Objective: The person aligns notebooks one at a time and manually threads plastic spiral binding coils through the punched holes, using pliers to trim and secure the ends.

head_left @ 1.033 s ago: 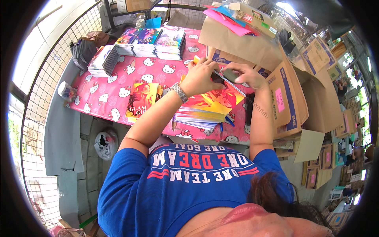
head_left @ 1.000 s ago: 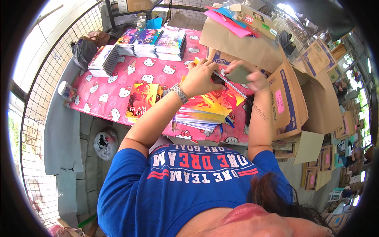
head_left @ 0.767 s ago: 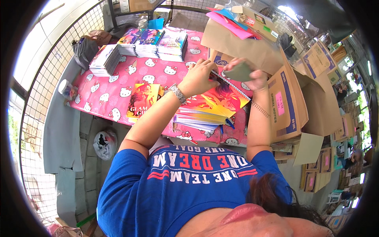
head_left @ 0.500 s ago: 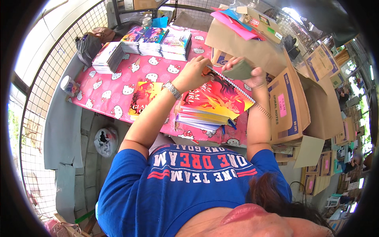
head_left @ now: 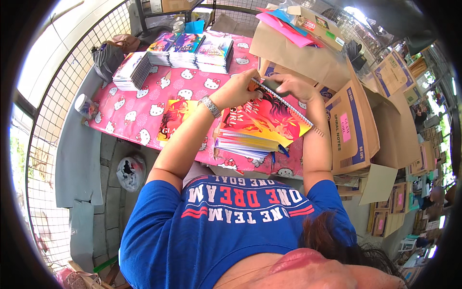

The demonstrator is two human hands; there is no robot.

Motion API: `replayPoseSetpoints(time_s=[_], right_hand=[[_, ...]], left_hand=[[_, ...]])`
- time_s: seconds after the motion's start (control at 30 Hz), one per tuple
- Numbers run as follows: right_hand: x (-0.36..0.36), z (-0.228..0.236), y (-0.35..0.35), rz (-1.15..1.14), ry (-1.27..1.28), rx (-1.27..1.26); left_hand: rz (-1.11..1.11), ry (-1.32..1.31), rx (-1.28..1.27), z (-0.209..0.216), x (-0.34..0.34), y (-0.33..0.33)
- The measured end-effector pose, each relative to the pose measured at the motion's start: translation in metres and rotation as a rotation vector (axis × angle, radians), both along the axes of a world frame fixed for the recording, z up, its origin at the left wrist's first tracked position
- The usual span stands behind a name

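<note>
A spiral notebook [head_left: 274, 118] with a red, orange and yellow cover lies tilted on a stack of similar notebooks [head_left: 243, 148]. Its white coil runs along the far right edge, and a loose coil end [head_left: 318, 131] sticks out beyond the near corner, by my right forearm. My left hand [head_left: 239, 90] pinches the notebook's far corner at the coil's upper end. In my right hand [head_left: 299, 88] is a flat grey-green block [head_left: 272, 85], partly hidden by the fingers and held against the coil near my left fingertips. Another notebook cover [head_left: 179, 115] lies left of my left wrist.
Bundled notebooks [head_left: 185, 48] stand at the back of the pink patterned tablecloth [head_left: 130, 108]. On the right is an open cardboard box [head_left: 351, 127]. Pink and blue sheets [head_left: 286, 29] lie on cardboard behind. A white tub [head_left: 84, 105] sits at the left edge.
My right hand has moved left with the grey-green block, from above the coil's middle to its upper end, beside my left hand. The loose coil end sticks out less.
</note>
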State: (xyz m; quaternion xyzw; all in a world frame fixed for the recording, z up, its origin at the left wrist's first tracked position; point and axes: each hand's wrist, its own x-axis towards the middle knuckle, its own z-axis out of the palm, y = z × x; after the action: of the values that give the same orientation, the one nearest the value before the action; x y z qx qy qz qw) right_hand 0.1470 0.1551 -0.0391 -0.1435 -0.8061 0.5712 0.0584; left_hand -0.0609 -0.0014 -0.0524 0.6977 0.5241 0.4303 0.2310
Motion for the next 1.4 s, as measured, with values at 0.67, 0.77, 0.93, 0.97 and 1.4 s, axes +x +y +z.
replayPoseSetpoints(time_s=[0.67,0.77,0.93,0.97,1.4], right_hand=[[0.118,-0.285,-0.158,-0.842,-0.495,0.935],[0.128,-0.265,-0.138,-1.12,-0.226,0.694],[0.096,-0.152,-0.13,-1.288,0.346,0.639],[0.086,-0.132,-0.129,-1.207,0.413,0.673],[0.012,-0.059,-0.164,-0.598,0.579,0.653]], left_hand=[[0.362,-0.077,0.218,-0.024,0.012,-0.016],[0.383,-0.174,0.175,-0.027,0.009,-0.009],[0.425,-0.098,0.054,-0.021,0.012,-0.019],[0.43,-0.073,0.156,-0.021,0.015,-0.02],[0.495,0.083,0.305,-0.016,0.011,-0.022]])
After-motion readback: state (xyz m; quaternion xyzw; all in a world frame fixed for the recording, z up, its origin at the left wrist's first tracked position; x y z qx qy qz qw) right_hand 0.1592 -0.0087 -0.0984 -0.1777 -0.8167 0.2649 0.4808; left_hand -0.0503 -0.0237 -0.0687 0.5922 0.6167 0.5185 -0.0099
